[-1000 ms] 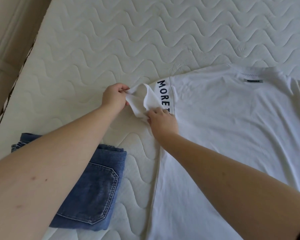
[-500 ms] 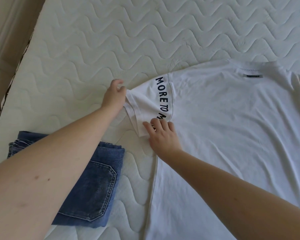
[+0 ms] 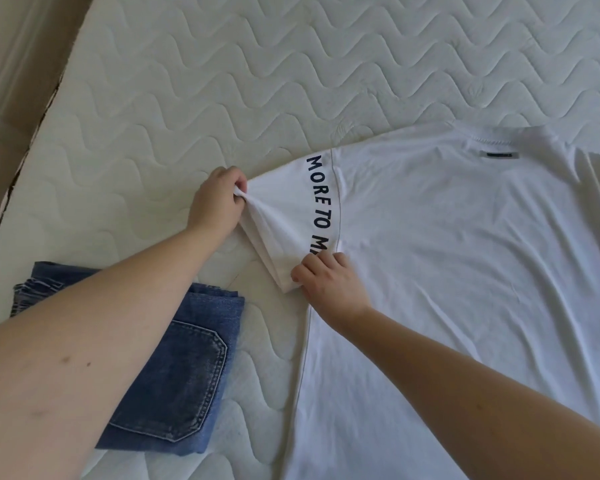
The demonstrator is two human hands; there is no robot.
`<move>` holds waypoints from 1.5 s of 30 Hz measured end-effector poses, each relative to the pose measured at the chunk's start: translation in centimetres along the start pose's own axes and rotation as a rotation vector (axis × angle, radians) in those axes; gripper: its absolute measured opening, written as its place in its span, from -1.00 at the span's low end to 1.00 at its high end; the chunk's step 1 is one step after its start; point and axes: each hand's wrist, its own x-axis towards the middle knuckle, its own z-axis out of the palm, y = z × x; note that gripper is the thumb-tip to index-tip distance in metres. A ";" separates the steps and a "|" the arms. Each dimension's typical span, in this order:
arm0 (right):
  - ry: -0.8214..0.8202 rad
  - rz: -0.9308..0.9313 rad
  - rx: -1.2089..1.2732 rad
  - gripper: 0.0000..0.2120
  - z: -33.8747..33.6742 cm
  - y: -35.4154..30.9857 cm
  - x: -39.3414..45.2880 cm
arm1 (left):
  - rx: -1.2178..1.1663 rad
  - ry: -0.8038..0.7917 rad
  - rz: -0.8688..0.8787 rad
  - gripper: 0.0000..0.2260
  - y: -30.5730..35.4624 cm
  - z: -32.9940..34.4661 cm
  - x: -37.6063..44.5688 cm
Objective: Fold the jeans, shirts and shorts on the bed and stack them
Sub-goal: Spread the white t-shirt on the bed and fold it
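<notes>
White T-shirt point(image 3: 465, 271) lies spread flat on the quilted mattress point(image 3: 239, 81), filling the right half of the view. Its collar, with a small dark label point(image 3: 499, 154) just below the neckline, points toward the far side of the bed, and the body runs from there down toward the near edge, so the long axis goes far to near. One short sleeve point(image 3: 281, 223) sticks out sideways to the left, toward the jeans; dark lettering point(image 3: 317, 202) reading "MORE TO M…" runs along the shoulder seam, its last letters hidden by a hand.

Left hand point(image 3: 217, 202) has the sleeve's outer hem bunched between curled fingers and thumb, the cloth drawn into a small ridge there. Right hand point(image 3: 329, 282) sits at the lower corner of the sleeve by the armpit, palm down, its thumb and bent fingertips nipping the hem edge against the mattress. Both forearms are bare and reach in from the near edge.

Folded blue jeans point(image 3: 184, 382) lie on the mattress near the left forearm, well to the left of the shirt body and not touching it, a back pocket point(image 3: 184, 382) facing up. Part of the jeans is covered by the left arm.

Beyond the mattress edge at far left, a beige surface shows.
</notes>
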 end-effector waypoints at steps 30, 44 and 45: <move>-0.026 0.668 0.300 -0.44 -5.9 22.0 6.7 | 0.040 -0.431 -0.231 -0.52 13.1 7.7 11.7; -0.217 0.897 -0.104 -0.44 -8.0 31.0 11.5 | -0.140 -0.490 -0.032 -0.74 12.4 7.7 12.5; -0.252 0.886 -0.138 -0.43 -8.3 31.4 11.6 | -0.151 -0.507 -0.039 -0.73 12.2 7.7 12.5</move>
